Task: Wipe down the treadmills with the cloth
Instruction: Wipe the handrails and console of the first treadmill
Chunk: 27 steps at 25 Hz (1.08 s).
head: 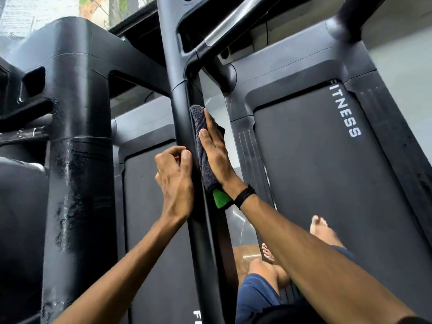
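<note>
Right hand [214,148] has its fingers [207,121] straight, pressing the grey cloth [202,146] flat against the upright post [184,127] mid-frame, while the left hand [174,176] curls round that post just beside it. Looks like mid-wipe on the post; I'd guess next is sliding the cloth along it, keeping pressure on.

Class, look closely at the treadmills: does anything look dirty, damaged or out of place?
Yes. The thick black post on the left carries whitish streaks and smears down its face, unlike the clean post that the right hand presses the cloth against.
</note>
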### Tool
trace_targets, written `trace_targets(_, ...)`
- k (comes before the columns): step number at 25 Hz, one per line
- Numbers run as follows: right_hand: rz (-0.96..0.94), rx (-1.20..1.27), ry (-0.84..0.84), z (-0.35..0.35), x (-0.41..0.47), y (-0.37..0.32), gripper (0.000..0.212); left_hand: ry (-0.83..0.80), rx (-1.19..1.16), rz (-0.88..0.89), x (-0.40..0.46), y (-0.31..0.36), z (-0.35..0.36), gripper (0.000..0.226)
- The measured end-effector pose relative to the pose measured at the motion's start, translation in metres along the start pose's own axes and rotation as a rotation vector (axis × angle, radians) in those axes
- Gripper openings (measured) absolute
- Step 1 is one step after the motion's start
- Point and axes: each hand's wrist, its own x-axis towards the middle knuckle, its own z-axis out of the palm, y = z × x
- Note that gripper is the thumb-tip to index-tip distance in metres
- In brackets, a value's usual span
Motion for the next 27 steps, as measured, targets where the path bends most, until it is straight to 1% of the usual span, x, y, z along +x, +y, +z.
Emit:
trace_targets(1, 0.031, 0.010, 0.005, 0.001, 0.014, 0.003, 0.065, 0.013, 0.021, -0.001, 0.020, 0.007, -0.001, 0.035)
trace_targets(2, 0.058, 0.027, 0.004, 0.001, 0.027, 0.008, 0.067, 0.036, 0.046, 0.019, 0.039, 0.013, 0.000, 0.037)
trace_targets(3, 0.100, 0.036, -0.005, 0.002, 0.041, 0.011, 0.066, 0.062, 0.077, 0.049, 0.057, 0.020, 0.004, 0.044)
trace_targets(4, 0.140, 0.060, -0.027, 0.003, 0.057, 0.015, 0.063, 0.080, 0.095, 0.073, 0.073, 0.026, 0.009, 0.052)
trace_targets(6, 0.210, 0.151, -0.033, -0.001, 0.085, 0.017, 0.054, 0.035, 0.090, 0.062, 0.090, 0.034, 0.021, 0.059)
trace_targets(8, 0.355, 0.288, -0.045, -0.004, 0.108, 0.024, 0.048, -0.002, 0.081, 0.031, 0.094, 0.032, 0.028, 0.058)
trace_targets(10, 0.552, 0.390, -0.045, -0.007, 0.115, 0.031, 0.047, -0.008, 0.077, -0.003, 0.091, 0.034, 0.028, 0.057)
trace_targets(12, 0.739, 0.351, -0.074, -0.014, 0.099, 0.026, 0.053, -0.010, 0.078, -0.019, 0.090, 0.035, 0.029, 0.055)
trace_targets(13, 0.789, 0.308, -0.072, -0.015, 0.083, 0.019, 0.054, -0.003, 0.079, -0.013, 0.090, 0.034, 0.031, 0.053)
trace_targets(14, 0.782, 0.247, -0.051, -0.015, 0.062, 0.008, 0.054, 0.013, 0.075, 0.003, 0.089, 0.031, 0.030, 0.051)
trace_targets(15, 0.720, 0.181, -0.012, -0.013, 0.043, -0.006, 0.054, 0.033, 0.066, 0.018, 0.091, 0.028, 0.028, 0.047)
trace_targets(17, 0.472, 0.066, 0.055, -0.003, 0.020, -0.026, 0.063, 0.073, 0.054, 0.006, 0.105, 0.023, 0.020, 0.041)
trace_targets(18, 0.348, 0.024, 0.060, 0.002, 0.020, -0.027, 0.067, 0.084, 0.066, -0.003, 0.117, 0.024, 0.016, 0.039)
trace_targets(20, 0.224, 0.037, 0.020, 0.004, 0.052, -0.021, 0.065, 0.080, 0.115, 0.032, 0.146, 0.031, 0.018, 0.042)
trace_targets(23, 0.189, 0.179, -0.027, -0.001, 0.119, 0.000, 0.056, -0.019, 0.105, 0.088, 0.173, 0.043, 0.036, 0.061)
trace_targets(25, 0.224, 0.266, -0.087, -0.005, 0.163, 0.011, 0.048, -0.069, 0.081, 0.089, 0.175, 0.038, 0.043, 0.061)
trace_targets(26, 0.223, 0.258, -0.102, -0.007, 0.182, 0.015, 0.049, -0.073, 0.077, 0.088, 0.175, 0.034, 0.043, 0.058)
trace_targets(27, 0.196, 0.192, -0.132, -0.006, 0.197, 0.019, 0.050, -0.068, 0.068, 0.089, 0.175, 0.031, 0.042, 0.055)
